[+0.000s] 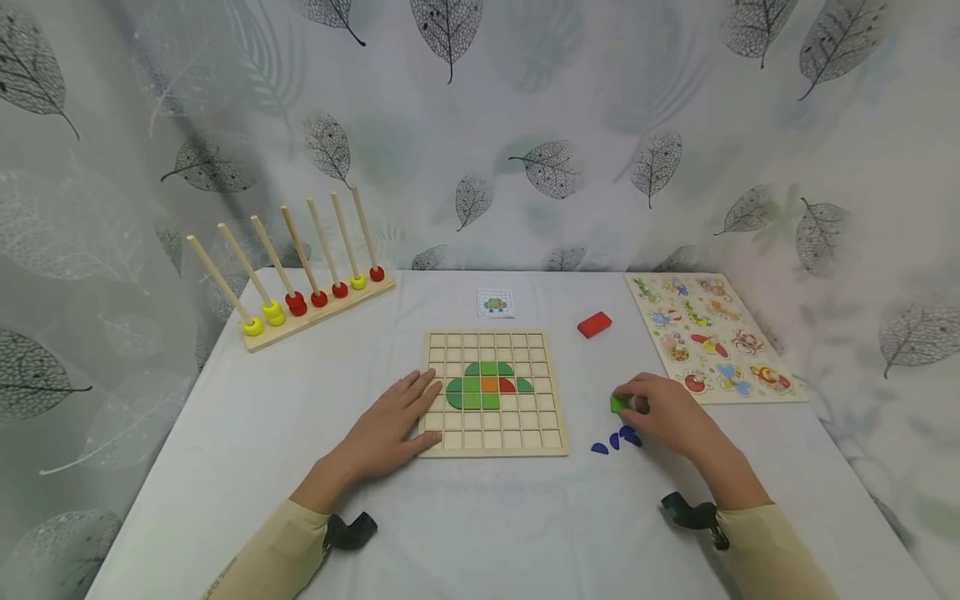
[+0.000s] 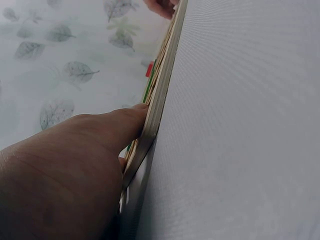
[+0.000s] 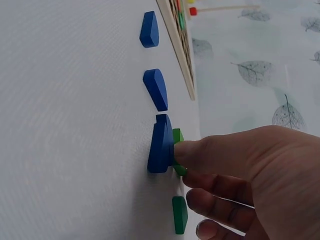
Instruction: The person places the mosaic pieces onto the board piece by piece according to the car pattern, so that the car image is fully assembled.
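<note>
A wooden grid board (image 1: 517,433) lies on the white table with green, orange and red pieces making a shape in its cells. My left hand (image 1: 393,421) rests along its left edge, fingers spread onto the rim; in the left wrist view the thumb presses the board's side edge. Right of the board, my right hand (image 1: 663,408) pinches a bright green block (image 1: 618,403) between thumb and fingers. Several blue half-round pieces (image 3: 156,89) lie just in front of that hand. A darker green piece (image 3: 180,215) is under the curled fingers in the right wrist view.
A red block (image 1: 595,324) lies beyond the board, right of a small picture card (image 1: 495,303). At the right is an animal puzzle board (image 1: 720,333). A rod stand (image 1: 322,312) with red and yellow beads stands at the back left. Leaf-patterned curtain (image 1: 555,100) hangs behind.
</note>
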`<state>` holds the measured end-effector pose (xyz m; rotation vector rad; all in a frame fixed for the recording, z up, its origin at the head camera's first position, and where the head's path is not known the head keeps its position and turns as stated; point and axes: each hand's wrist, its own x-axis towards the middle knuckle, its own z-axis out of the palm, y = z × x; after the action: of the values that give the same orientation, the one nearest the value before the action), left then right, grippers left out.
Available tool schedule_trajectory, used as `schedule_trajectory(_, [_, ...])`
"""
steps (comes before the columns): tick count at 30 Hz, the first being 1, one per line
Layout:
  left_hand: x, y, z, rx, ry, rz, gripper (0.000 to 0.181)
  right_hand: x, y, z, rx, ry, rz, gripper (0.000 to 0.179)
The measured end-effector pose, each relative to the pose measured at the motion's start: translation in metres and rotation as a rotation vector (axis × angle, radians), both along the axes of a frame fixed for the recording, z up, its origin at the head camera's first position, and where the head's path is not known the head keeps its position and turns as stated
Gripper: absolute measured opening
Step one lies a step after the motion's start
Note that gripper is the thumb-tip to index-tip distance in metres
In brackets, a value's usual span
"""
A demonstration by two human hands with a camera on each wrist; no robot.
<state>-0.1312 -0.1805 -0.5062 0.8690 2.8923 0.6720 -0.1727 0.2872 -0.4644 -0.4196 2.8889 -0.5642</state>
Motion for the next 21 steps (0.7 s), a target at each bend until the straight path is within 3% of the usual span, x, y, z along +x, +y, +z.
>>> schedule_trajectory(21, [0.000, 0.001, 0.001, 0.004, -0.006, 0.002, 0.082, -0.004, -0.011, -0.001, -0.037, 0.056, 0.017, 0.026])
